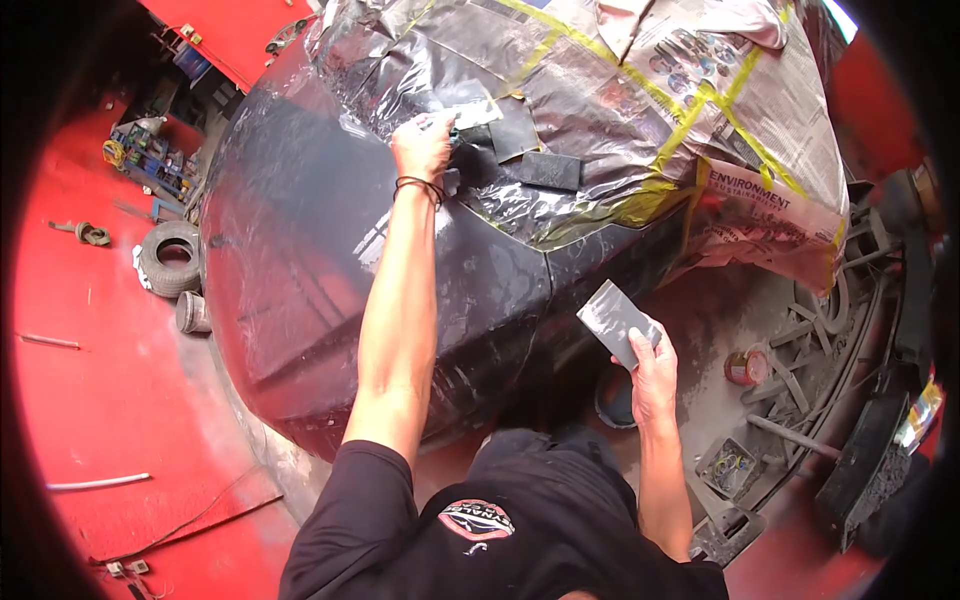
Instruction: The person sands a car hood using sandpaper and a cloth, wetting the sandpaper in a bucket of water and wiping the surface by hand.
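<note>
Grip of your left hand [422, 148], upper centre, is hidden; cannot tell its hold. Your right hand [655, 375], centre-right, pinches a grey sheet [611, 318]. Dark car panel [295, 225] spans centre-left; tyre [153, 266] at left.

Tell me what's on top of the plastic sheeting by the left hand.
A dark rectangular block and a dark square piece lie on the plastic sheeting. Whatever is beneath the left hand is covered and cannot be seen.

We count two hands [423, 147] [654, 375], one car [290, 190] and one held grey sheet [612, 318]. We also see one dark block [551, 171] and one red tin [741, 368].
</note>
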